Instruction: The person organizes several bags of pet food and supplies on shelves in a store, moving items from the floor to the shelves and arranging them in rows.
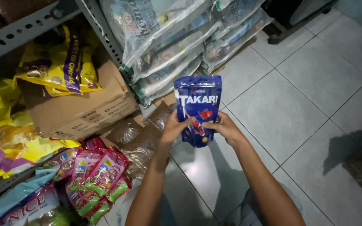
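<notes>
A dark blue pouch (198,100) with a red fish picture is held upright in front of me, above the tiled floor. My left hand (173,127) grips its lower left edge, thumb across the front. On the lower right edge sits my right hand (226,127), fingers wrapped behind the pouch. Both forearms reach up from the bottom of the view. Just behind my left hand lie clear bags of brown pellets (141,138).
A cardboard box (84,111) with a yellow bag (63,67) on top sits at left under a metal shelf frame (105,35). Pink and green small packets (99,175) pile at lower left. Large clear-wrapped sacks (177,37) lean at top. Grey floor tiles (306,92) spread right.
</notes>
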